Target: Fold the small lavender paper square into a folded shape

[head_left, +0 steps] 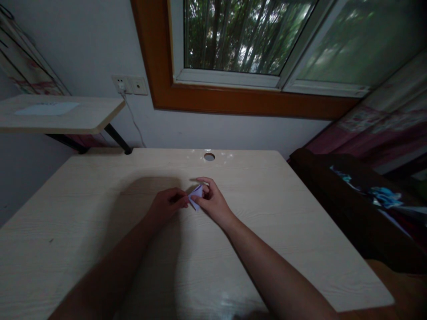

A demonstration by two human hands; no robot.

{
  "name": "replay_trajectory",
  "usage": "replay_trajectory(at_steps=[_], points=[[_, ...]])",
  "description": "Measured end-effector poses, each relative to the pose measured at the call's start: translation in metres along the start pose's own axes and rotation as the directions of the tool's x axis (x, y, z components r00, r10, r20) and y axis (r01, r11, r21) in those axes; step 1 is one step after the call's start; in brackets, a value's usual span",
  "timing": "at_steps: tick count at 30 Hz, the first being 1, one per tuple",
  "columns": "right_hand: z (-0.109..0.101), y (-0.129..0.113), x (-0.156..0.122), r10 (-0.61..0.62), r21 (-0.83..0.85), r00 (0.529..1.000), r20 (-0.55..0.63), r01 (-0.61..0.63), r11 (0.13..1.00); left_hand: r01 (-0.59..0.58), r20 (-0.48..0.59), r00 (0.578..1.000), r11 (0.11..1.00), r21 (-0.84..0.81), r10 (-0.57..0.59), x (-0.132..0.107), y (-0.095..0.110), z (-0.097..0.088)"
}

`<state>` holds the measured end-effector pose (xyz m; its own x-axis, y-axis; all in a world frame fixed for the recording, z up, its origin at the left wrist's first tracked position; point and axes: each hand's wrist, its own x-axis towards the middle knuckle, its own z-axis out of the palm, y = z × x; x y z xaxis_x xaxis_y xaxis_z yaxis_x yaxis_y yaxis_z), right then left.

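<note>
Matt pale wood-grain table (100, 231) (laminate look) under small folded paper (196, 195).

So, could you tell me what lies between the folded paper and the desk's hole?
Head view: a curled finger of the right hand holding the folded paper, then bare desk up to the hole.

folded paper (195, 195): pale lilac; table (100, 213): light wood grain; window frame (160, 66): orange-brown; wall (83, 40): white

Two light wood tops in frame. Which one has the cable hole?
The low desk under the folded paper: hole near its far edge. The raised shelf at left bears only a white sheet.
</note>
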<state>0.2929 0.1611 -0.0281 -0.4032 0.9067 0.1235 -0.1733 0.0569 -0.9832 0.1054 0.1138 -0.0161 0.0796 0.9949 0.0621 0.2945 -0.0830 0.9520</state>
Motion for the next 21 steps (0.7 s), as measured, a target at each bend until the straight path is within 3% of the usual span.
replay_trajectory(at_steps=[9, 21], points=[[-0.0023, 0.0024, 0.0034, -0.010, 0.163, 0.999, -0.042, 0.016, 0.986, 0.055, 0.024, 0.998, 0.997, -0.049, -0.054, 0.0012, 0.0040, -0.0002], [-0.0048, -0.0012, 0.0057, 0.013, 0.238, 0.990, -0.142, 0.022, 0.971, 0.070, 0.031, 0.997, 0.994, -0.088, -0.068, 0.0014, 0.0008, -0.0018]])
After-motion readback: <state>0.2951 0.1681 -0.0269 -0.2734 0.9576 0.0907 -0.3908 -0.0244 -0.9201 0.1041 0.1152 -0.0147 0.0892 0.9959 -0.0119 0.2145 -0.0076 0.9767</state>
